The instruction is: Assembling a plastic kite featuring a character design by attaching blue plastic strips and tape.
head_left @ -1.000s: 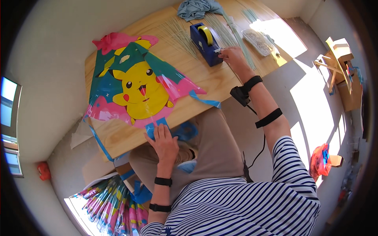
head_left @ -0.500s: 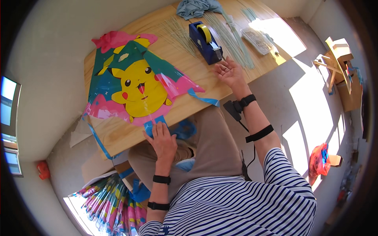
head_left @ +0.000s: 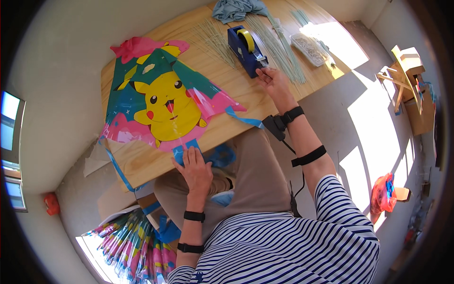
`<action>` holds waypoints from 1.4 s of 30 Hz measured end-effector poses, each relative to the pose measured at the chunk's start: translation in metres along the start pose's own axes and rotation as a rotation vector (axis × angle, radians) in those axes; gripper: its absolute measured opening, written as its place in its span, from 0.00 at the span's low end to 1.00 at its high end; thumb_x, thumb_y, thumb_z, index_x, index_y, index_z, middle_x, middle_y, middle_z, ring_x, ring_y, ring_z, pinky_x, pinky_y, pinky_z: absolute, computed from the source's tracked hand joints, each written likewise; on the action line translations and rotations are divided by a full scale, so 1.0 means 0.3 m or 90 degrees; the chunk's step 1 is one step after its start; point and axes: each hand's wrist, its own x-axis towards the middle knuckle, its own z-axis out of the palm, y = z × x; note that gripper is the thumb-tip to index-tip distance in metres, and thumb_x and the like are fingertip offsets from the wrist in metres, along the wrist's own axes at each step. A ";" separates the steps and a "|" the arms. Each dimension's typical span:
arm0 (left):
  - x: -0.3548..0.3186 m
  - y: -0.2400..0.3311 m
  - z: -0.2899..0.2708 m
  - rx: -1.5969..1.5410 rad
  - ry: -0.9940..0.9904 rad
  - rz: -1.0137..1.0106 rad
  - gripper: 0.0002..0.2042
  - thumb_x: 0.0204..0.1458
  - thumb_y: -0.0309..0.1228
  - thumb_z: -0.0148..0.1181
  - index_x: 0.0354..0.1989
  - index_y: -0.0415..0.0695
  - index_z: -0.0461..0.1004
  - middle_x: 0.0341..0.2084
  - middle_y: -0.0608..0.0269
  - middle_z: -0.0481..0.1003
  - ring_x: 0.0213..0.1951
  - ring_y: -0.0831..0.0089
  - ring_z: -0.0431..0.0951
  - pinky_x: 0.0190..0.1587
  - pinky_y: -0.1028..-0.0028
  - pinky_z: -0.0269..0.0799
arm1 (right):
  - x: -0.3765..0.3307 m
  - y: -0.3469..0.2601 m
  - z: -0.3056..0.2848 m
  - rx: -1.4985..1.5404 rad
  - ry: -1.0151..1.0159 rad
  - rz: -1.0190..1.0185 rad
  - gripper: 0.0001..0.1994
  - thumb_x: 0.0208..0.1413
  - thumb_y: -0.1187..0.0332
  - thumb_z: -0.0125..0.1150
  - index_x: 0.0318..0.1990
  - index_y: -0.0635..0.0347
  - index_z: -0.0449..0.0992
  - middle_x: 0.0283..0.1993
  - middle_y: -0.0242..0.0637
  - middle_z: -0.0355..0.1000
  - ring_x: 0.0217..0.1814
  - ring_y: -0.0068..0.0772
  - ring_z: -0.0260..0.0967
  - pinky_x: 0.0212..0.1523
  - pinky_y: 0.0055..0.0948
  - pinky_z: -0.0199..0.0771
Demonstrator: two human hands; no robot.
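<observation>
On the table lies a kite (head_left: 166, 102) of thin plastic sheet, green and pink with a large yellow cartoon figure. My left hand (head_left: 195, 168) rests flat at its near edge, fingers stretched out over a blue plastic strip (head_left: 191, 144) at the table's front edge. Farther right stands a dark blue tape dispenser (head_left: 245, 54) with a yellow-cored roll. My right hand (head_left: 276, 85) is at its cutting end, thumb and fingertips pinched together on the end of the clear tape (head_left: 265, 65).
Thin sticks (head_left: 274, 45) lie in bunches beside the dispenser, near a clear plastic box (head_left: 309, 49) of small pale pieces. A grey-blue cloth (head_left: 239, 10) sits at the back. Blue ribbons (head_left: 246, 118) trail from the kite. Several folded colourful sheets (head_left: 135, 244) stand at lower left.
My right hand has moved slightly left and up to the dispenser's cutting end, and its fingers have closed into a pinch. My left hand has stayed in place.
</observation>
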 end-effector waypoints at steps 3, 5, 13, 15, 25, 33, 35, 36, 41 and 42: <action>0.000 0.003 -0.001 0.001 -0.005 -0.002 0.32 0.42 0.37 0.71 0.57 0.37 0.69 0.58 0.55 0.67 0.63 0.57 0.64 0.67 0.33 0.40 | 0.017 0.004 -0.002 -0.021 0.035 0.000 0.04 0.60 0.75 0.56 0.40 0.66 0.72 0.38 0.41 0.73 0.40 0.38 0.77 0.44 0.42 0.79; -0.001 0.005 -0.001 0.002 -0.007 -0.003 0.32 0.43 0.37 0.71 0.57 0.36 0.69 0.58 0.55 0.67 0.63 0.57 0.64 0.67 0.33 0.40 | 0.040 0.023 0.016 -0.081 0.123 -0.015 0.04 0.59 0.76 0.56 0.37 0.68 0.73 0.32 0.40 0.73 0.34 0.37 0.76 0.40 0.37 0.78; 0.014 0.025 0.001 -0.015 0.012 0.007 0.31 0.42 0.35 0.71 0.56 0.38 0.70 0.57 0.55 0.67 0.63 0.57 0.63 0.68 0.35 0.41 | 0.284 0.102 -0.308 -0.833 0.192 -0.315 0.06 0.49 0.76 0.60 0.23 0.67 0.74 0.19 0.37 0.69 0.20 0.29 0.65 0.23 0.29 0.62; 0.031 0.002 0.006 0.003 0.030 0.008 0.31 0.42 0.35 0.71 0.56 0.38 0.70 0.57 0.55 0.67 0.63 0.57 0.63 0.67 0.34 0.41 | 0.239 0.116 -0.261 -0.790 0.149 -0.295 0.05 0.48 0.75 0.61 0.23 0.67 0.75 0.19 0.36 0.69 0.19 0.27 0.64 0.22 0.28 0.60; 0.002 0.008 0.010 -0.017 0.056 -0.038 0.30 0.41 0.37 0.72 0.54 0.38 0.70 0.54 0.56 0.65 0.62 0.56 0.62 0.65 0.31 0.44 | -0.213 0.123 0.431 -0.898 -0.713 -0.376 0.05 0.52 0.72 0.62 0.31 0.63 0.74 0.31 0.35 0.67 0.32 0.32 0.64 0.37 0.31 0.65; -0.009 0.004 0.006 -0.041 0.084 -0.070 0.25 0.46 0.34 0.66 0.52 0.36 0.72 0.45 0.56 0.66 0.53 0.56 0.66 0.64 0.30 0.45 | -0.338 0.495 0.520 -1.189 -0.955 -0.491 0.04 0.47 0.72 0.57 0.23 0.59 0.76 0.32 0.45 0.72 0.37 0.50 0.71 0.35 0.46 0.68; -0.011 0.002 0.030 -0.006 0.069 -0.072 0.29 0.43 0.36 0.70 0.54 0.39 0.71 0.45 0.57 0.64 0.53 0.56 0.65 0.64 0.31 0.45 | -0.341 0.519 0.526 -1.203 -0.976 -0.506 0.05 0.46 0.71 0.57 0.23 0.59 0.77 0.31 0.45 0.72 0.36 0.51 0.71 0.34 0.47 0.69; -0.011 0.003 0.036 -0.008 0.068 -0.074 0.29 0.43 0.36 0.70 0.54 0.38 0.71 0.44 0.57 0.65 0.53 0.56 0.65 0.65 0.31 0.45 | -0.337 0.526 0.527 -1.202 -0.983 -0.515 0.05 0.46 0.71 0.57 0.23 0.59 0.77 0.31 0.45 0.73 0.35 0.51 0.72 0.34 0.47 0.69; -0.014 0.002 0.033 -0.023 0.062 -0.078 0.30 0.43 0.36 0.70 0.56 0.38 0.70 0.44 0.57 0.65 0.52 0.57 0.66 0.65 0.31 0.45 | -0.339 0.550 0.545 -1.265 -1.014 -0.503 0.06 0.43 0.72 0.58 0.28 0.57 0.82 0.31 0.45 0.78 0.37 0.52 0.77 0.34 0.46 0.73; -0.015 0.002 0.033 -0.026 0.061 -0.080 0.30 0.43 0.36 0.70 0.56 0.37 0.70 0.43 0.57 0.65 0.52 0.57 0.66 0.65 0.31 0.45 | -0.342 0.549 0.550 -1.269 -1.018 -0.489 0.06 0.43 0.72 0.58 0.28 0.57 0.82 0.32 0.45 0.78 0.37 0.52 0.77 0.34 0.46 0.73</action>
